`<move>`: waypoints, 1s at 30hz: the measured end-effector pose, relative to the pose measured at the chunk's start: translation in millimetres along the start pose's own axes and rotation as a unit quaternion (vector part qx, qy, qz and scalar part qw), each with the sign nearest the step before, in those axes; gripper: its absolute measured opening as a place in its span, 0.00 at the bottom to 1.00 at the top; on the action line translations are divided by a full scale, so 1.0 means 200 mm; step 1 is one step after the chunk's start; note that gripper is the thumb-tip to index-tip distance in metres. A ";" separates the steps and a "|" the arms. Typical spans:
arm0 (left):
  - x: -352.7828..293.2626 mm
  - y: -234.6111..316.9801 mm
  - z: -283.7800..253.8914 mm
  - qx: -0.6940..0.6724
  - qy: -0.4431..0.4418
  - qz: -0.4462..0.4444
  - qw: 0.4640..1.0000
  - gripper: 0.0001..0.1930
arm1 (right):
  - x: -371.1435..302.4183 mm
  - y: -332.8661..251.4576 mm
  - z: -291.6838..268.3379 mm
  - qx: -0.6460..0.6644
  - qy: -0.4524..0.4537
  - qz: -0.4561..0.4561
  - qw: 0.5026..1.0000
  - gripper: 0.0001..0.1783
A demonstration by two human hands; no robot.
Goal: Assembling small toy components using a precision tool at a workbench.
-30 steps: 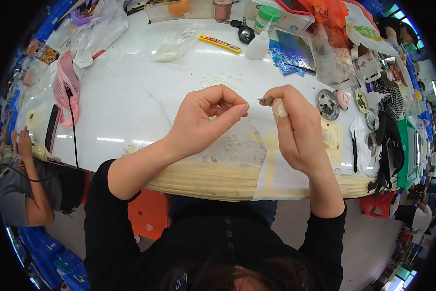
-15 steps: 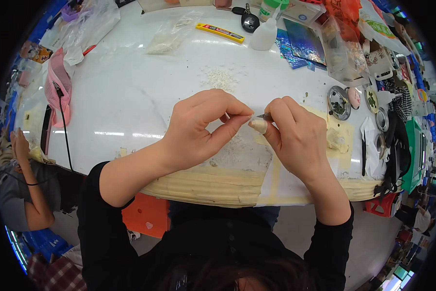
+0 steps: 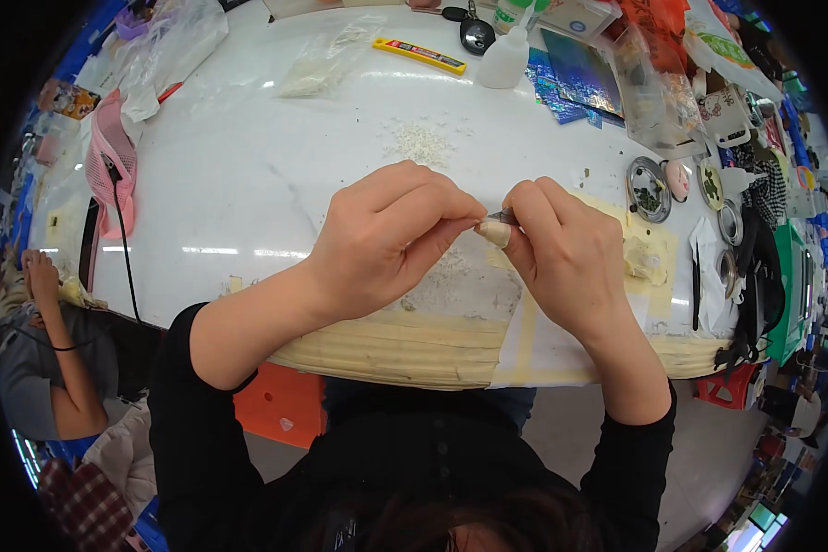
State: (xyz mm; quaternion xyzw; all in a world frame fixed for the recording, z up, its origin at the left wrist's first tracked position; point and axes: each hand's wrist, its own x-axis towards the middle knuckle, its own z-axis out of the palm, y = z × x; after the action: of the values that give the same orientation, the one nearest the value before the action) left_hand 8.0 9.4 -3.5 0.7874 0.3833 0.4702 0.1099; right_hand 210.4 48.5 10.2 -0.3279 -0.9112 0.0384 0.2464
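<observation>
— Two hands, both busy?
— Yes. The left hand (image 3: 391,239) and right hand (image 3: 566,253) meet fingertip to fingertip above the table (image 3: 248,184), fingers pressed together, pinching a small pale piece (image 3: 494,232). A dark tool tip (image 3: 503,217) touches it.

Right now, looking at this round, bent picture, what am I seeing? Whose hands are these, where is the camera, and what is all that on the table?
No machine here: a person works with bare hands, and the camera sits on their head looking down, so its wide lens bends the edges. The left hand and right hand meet over a white table, pinching something small between the fingertips; a thin dark tool tip shows there, and what else is held is too small to tell. Further back lie a small pile of white beads, a yellow utility knife, a white squeeze bottle and a pink device with a black cable. Another person's arm shows at the left.
</observation>
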 end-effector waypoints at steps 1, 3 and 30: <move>0.00 0.00 0.00 0.002 -0.001 0.001 1.000 0.09 | 0.00 0.00 0.00 -0.007 0.000 -0.004 1.000 0.12; 0.00 0.00 0.00 0.004 -0.002 0.004 1.000 0.09 | 0.00 0.00 0.01 -0.003 -0.002 -0.003 1.000 0.12; 0.00 -0.01 0.00 0.037 -0.008 0.031 0.999 0.10 | -0.01 0.01 0.01 -0.007 -0.015 -0.004 1.000 0.13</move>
State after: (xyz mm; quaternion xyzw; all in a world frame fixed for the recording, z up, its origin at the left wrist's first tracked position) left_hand 6.4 11.3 -4.8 0.8059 0.3753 0.4527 0.0694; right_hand 211.3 50.1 6.8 -0.3256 -0.9163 0.0357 0.2303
